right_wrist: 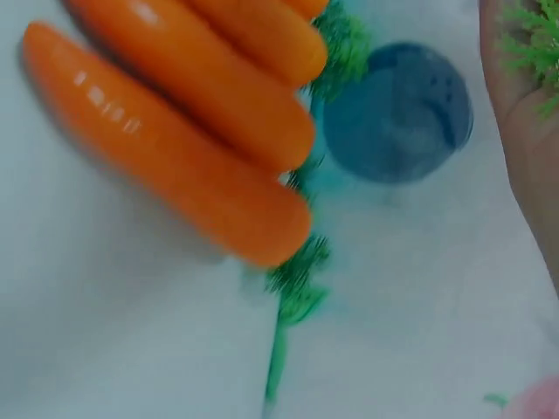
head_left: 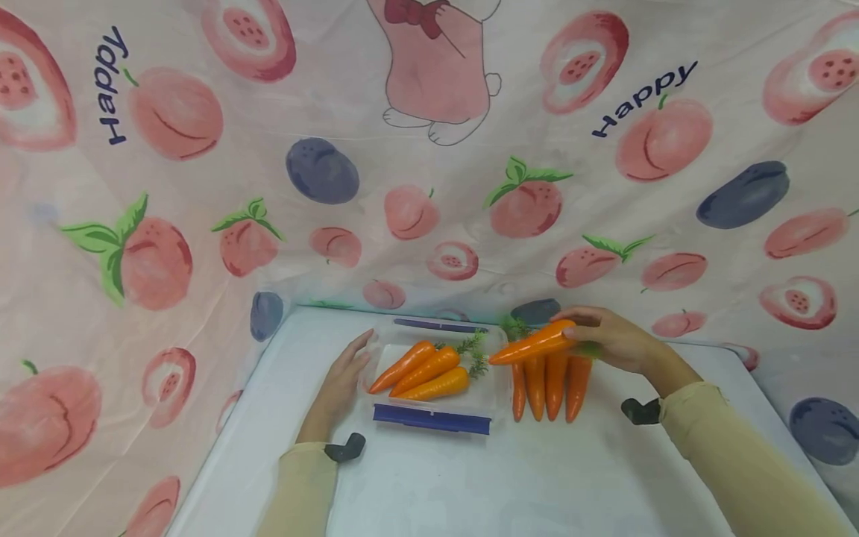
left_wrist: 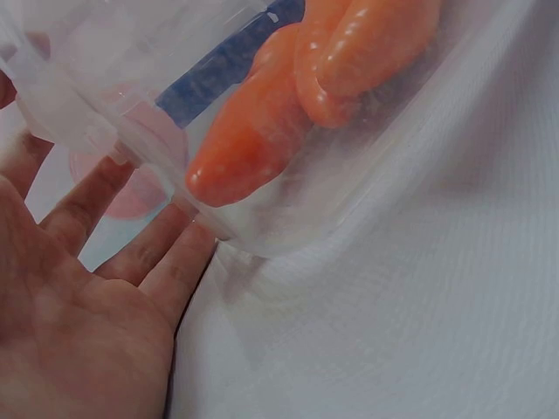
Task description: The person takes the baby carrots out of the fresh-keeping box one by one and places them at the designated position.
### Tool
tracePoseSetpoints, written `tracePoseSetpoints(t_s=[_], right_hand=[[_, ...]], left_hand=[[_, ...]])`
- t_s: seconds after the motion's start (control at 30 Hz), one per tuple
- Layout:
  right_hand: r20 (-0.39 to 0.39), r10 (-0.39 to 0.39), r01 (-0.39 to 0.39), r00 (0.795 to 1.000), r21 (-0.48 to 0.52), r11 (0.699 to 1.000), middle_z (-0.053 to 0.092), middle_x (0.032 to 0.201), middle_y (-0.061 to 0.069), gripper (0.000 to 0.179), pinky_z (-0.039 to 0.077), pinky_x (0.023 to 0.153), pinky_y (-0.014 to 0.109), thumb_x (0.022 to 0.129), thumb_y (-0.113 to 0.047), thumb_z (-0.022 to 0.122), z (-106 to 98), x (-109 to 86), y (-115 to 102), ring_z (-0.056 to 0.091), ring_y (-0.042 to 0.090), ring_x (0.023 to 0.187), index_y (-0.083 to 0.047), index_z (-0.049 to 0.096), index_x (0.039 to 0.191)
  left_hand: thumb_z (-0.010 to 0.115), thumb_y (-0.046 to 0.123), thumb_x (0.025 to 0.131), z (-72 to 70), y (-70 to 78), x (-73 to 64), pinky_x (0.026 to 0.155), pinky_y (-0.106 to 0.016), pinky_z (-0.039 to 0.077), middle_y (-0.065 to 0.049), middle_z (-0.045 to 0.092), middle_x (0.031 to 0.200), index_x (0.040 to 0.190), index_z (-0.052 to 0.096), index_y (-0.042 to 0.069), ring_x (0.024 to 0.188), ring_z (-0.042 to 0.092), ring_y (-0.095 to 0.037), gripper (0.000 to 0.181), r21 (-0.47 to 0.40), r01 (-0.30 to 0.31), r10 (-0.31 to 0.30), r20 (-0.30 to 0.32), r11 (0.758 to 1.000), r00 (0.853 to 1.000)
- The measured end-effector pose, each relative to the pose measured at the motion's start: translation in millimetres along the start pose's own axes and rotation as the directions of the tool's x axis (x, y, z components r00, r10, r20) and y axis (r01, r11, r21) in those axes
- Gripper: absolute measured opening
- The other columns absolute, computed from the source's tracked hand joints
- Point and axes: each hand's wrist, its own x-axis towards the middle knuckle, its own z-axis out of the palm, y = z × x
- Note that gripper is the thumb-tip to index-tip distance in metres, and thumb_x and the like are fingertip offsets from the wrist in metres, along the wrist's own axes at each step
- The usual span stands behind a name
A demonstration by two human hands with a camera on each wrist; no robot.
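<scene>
A clear plastic box (head_left: 498, 391) with blue side flaps (head_left: 432, 420) stands mid-table in the head view, three orange carrots (head_left: 429, 371) with green tops inside. My left hand (head_left: 341, 382) touches the box's left side; in the left wrist view its fingers (left_wrist: 157, 253) are extended against the clear wall. Past the box's right edge, my right hand (head_left: 614, 339) holds another carrot (head_left: 535, 344) near its top end, the tip pointing left toward the box. Beneath it several carrots (head_left: 554, 384) lie side by side. Only a strip of the right hand (right_wrist: 526, 166) and some green leaves (right_wrist: 534, 52) appear in the right wrist view.
The white tabletop (head_left: 537, 477) spreads in front of the box. A fruit-printed cloth (head_left: 403, 164) rises behind and beside the table. Black wrist mounts (head_left: 345, 447) sit on both wrists.
</scene>
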Motion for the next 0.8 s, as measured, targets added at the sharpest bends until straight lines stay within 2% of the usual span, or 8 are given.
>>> tracePoseSetpoints(t_s=[0.13, 0.27, 0.37, 0.5, 0.63, 0.8], right_hand=[[-0.047, -0.002, 0.005, 0.999, 0.064, 0.998, 0.068, 0.120, 0.000, 0.027, 0.059, 0.096, 0.033, 0.105, -0.014, 0.056, -10, -9.6, 7, 0.068, 0.019, 0.109, -0.014, 0.064, 0.131], [-0.103, 0.018, -0.012, 0.995, 0.059, 0.998, 0.067, 0.119, -0.002, 0.026, 0.059, 0.095, 0.033, 0.104, -0.014, 0.057, -19, -16.9, 14, 0.067, 0.018, 0.108, -0.017, 0.062, 0.129], [-0.122, 0.036, -0.030, 0.992, 0.054, 0.998, 0.063, 0.120, 0.000, 0.029, 0.058, 0.099, 0.040, 0.104, -0.015, 0.057, -24, -21.1, 20, 0.066, 0.018, 0.110, -0.012, 0.052, 0.132], [-0.126, 0.039, -0.033, 0.991, 0.046, 0.998, 0.059, 0.122, 0.003, 0.040, 0.056, 0.102, 0.046, 0.104, -0.016, 0.056, -32, -26.0, 29, 0.065, 0.020, 0.111, -0.002, 0.039, 0.137], [-0.158, 0.048, -0.045, 0.986, 0.021, 0.999, 0.059, 0.124, 0.002, 0.047, 0.059, 0.099, 0.040, 0.104, -0.018, 0.057, -40, -32.4, 38, 0.065, 0.019, 0.112, 0.003, 0.036, 0.140], [-0.208, 0.070, -0.060, 0.976, 0.057, 0.997, 0.058, 0.124, -0.001, 0.044, 0.060, 0.095, 0.036, 0.104, -0.018, 0.059, -52, -41.2, 45, 0.064, 0.016, 0.110, -0.001, 0.040, 0.139]], left_hand=[[0.044, 0.033, 0.109, -0.9, -0.4, 0.1, 0.128, -0.057, 0.013, 0.005, 0.040, 0.163, 0.154, 0.044, 0.032, 0.157, 0.025, -0.024, 0.045, 0.001, 0.001, -0.001, 0.000, 1.000, 1.000], [0.043, 0.030, 0.110, -1.2, -1.9, 1.6, 0.129, -0.057, 0.012, 0.003, 0.038, 0.164, 0.156, 0.042, 0.030, 0.158, 0.024, -0.025, 0.046, -0.003, 0.013, -0.013, 0.009, 1.000, 1.000], [0.043, 0.027, 0.110, -1.0, -1.4, 2.1, 0.129, -0.057, 0.011, -0.001, 0.037, 0.165, 0.157, 0.041, 0.025, 0.158, 0.022, -0.027, 0.047, -0.005, 0.019, -0.019, 0.010, 1.000, 1.000], [0.043, 0.029, 0.110, -0.8, -1.6, 2.3, 0.129, -0.057, 0.011, 0.001, 0.037, 0.165, 0.157, 0.041, 0.026, 0.158, 0.022, -0.026, 0.047, 0.010, 0.029, -0.029, 0.008, 1.000, 1.000], [0.044, 0.033, 0.109, -0.7, -2.0, 1.9, 0.129, -0.057, 0.012, 0.005, 0.037, 0.165, 0.156, 0.042, 0.030, 0.158, 0.023, -0.024, 0.047, 0.000, 0.033, -0.033, 0.010, 0.999, 0.999], [0.045, 0.035, 0.109, 0.2, -0.4, 0.5, 0.129, -0.057, 0.012, 0.005, 0.037, 0.164, 0.155, 0.042, 0.032, 0.158, 0.023, -0.023, 0.047, -0.045, 0.029, -0.029, 0.018, 0.999, 0.999]])
